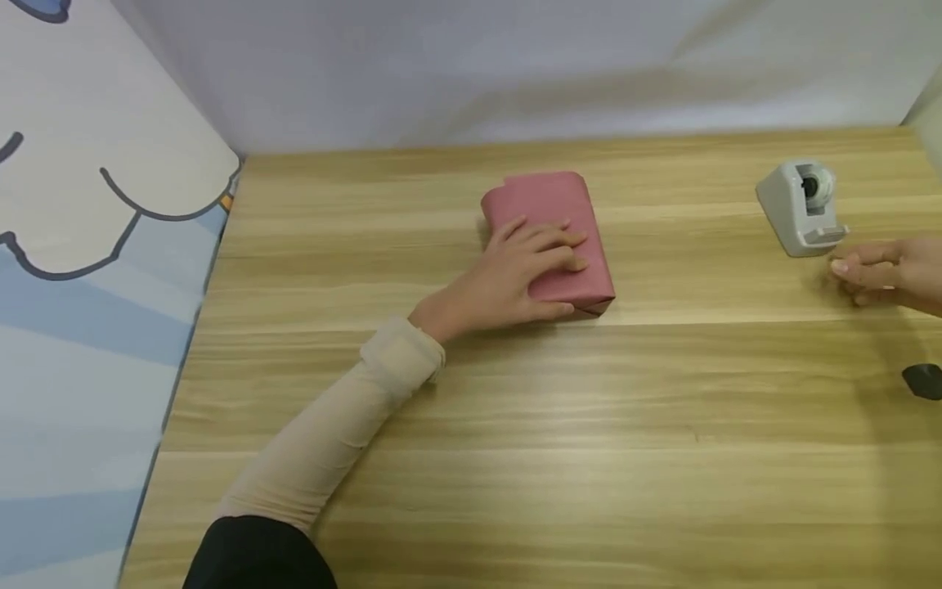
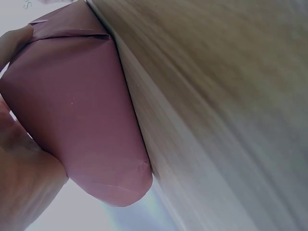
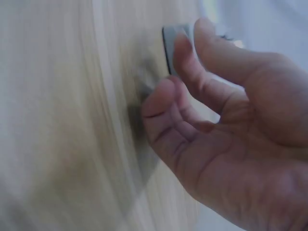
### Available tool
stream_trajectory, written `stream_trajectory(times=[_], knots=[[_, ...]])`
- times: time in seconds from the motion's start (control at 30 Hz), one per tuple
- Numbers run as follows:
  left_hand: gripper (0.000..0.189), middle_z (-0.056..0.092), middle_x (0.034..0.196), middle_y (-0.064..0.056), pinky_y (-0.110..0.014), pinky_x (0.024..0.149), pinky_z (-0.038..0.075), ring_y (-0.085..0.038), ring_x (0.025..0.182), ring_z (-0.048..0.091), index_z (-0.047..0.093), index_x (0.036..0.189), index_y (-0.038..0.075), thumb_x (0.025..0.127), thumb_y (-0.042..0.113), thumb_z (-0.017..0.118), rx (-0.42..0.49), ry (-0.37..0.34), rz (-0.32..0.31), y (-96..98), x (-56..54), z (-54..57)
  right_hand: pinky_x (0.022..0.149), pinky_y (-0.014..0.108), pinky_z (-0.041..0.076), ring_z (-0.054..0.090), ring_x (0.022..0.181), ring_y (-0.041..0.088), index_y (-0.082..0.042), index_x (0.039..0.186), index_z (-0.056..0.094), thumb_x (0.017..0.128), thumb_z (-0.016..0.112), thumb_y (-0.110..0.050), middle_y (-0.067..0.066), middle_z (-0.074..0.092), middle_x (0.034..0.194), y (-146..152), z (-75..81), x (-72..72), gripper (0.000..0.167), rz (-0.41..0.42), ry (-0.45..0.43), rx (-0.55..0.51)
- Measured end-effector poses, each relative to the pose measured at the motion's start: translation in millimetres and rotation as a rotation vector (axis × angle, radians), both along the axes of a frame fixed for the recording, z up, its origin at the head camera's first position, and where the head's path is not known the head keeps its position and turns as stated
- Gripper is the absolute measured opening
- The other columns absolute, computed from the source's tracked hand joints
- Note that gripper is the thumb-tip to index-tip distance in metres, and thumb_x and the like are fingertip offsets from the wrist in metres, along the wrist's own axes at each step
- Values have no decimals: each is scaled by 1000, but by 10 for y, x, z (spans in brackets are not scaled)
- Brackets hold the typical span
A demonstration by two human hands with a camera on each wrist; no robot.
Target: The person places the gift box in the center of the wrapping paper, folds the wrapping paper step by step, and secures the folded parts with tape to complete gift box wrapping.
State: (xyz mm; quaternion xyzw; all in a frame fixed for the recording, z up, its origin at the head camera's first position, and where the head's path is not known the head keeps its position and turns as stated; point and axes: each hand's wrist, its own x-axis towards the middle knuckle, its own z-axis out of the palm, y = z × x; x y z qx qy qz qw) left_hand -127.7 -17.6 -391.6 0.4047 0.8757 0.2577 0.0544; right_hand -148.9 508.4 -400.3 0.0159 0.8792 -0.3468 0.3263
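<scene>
My left hand [image 1: 526, 274] rests on a pink paper-wrapped package [image 1: 548, 192], its fingers spread over the top and the thumb along the near edge. In the left wrist view the package [image 2: 86, 106] shows a rounded side and a folded end, with the thumb touching near the fold. My right hand [image 1: 886, 270] is just in front of a grey tape dispenser [image 1: 783, 209] holding a clear roll. Its fingers curl loosely in the right wrist view, where the dispenser [image 3: 173, 41] is partly hidden behind them. Nothing is visible between those fingers.
A wooden table [image 1: 625, 458] lies under everything. At its right edge is a small dark object [image 1: 923, 382], cut off by the frame. A white wall [image 1: 515, 74] stands behind, and a blue-and-white patterned panel [image 1: 81, 368] borders the left side.
</scene>
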Motion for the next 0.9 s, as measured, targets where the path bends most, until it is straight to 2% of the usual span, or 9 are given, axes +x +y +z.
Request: stream_trajectory(times=[0.03, 0.1, 0.2, 0.3, 0.47, 0.57, 0.63, 0.8, 0.9], knots=[[45, 45, 164, 6, -51, 132, 4, -15, 161, 26, 65, 135, 28, 95, 48, 73, -4, -5, 3, -14, 0, 13, 79, 17, 55, 53, 94, -9, -22, 114, 72, 112, 46, -30, -32, 54, 107, -51, 11, 77, 27, -1, 23, -43], [46, 45, 164, 7, -50, 132, 4, -14, 161, 25, 64, 137, 27, 96, 47, 73, -8, -18, 8, -53, -1, 38, 79, 17, 56, 60, 98, -9, -24, 117, 71, 113, 43, -21, -35, 60, 115, -204, 21, 241, 29, -8, 74, -148], [45, 44, 165, 7, -49, 133, 2, -14, 161, 24, 64, 137, 27, 96, 45, 72, 0, -29, 7, -107, -13, 56, 79, 20, 55, 64, 104, -2, -2, 125, 66, 113, 38, -9, -29, 61, 132, -504, 24, 475, 31, 14, 169, -297], [44, 44, 164, 7, -47, 133, 0, -15, 161, 24, 64, 135, 27, 97, 45, 72, 15, -34, -2, -142, -36, 62, 83, 21, 55, 66, 112, 4, 10, 124, 60, 112, 38, -4, -20, 60, 142, -854, 52, 645, 29, 28, 197, -393], [44, 44, 165, 6, -47, 133, 2, -14, 161, 25, 65, 134, 25, 96, 44, 74, 23, -61, -10, -163, -78, 61, 89, 17, 54, 60, 122, -1, 4, 120, 64, 109, 51, -7, -11, 58, 145, -1480, 159, 792, 21, 97, 233, -372], [44, 45, 165, 6, -48, 132, 4, -14, 161, 25, 65, 135, 25, 95, 43, 74, 14, -74, -11, -174, -99, 72, 90, 12, 50, 57, 119, -1, -4, 113, 69, 104, 61, -8, -2, 55, 143, -1844, 218, 827, 12, 159, 324, -316], [44, 45, 165, 5, -49, 132, 5, -14, 160, 26, 66, 135, 25, 95, 43, 74, 10, -81, -10, -180, -108, 88, 90, 11, 46, 55, 116, 2, -10, 106, 70, 101, 67, -8, 2, 53, 143, -2070, 255, 845, 7, 214, 435, -261], [45, 44, 165, 5, -49, 132, 5, -14, 160, 27, 66, 135, 25, 95, 43, 75, 4, -94, 4, -206, -93, 125, 96, 43, 47, 53, 120, 28, -18, 91, 70, 86, 83, -5, 20, 50, 147, -2563, 250, 878, 18, 350, 827, -174], [45, 44, 165, 6, -49, 133, 4, -14, 161, 25, 65, 135, 25, 95, 45, 74, -1, -83, 7, -218, -66, 129, 99, 60, 43, 48, 128, 46, -17, 85, 69, 81, 87, -8, 29, 48, 148, -2803, 199, 898, 21, 410, 1004, -119]])
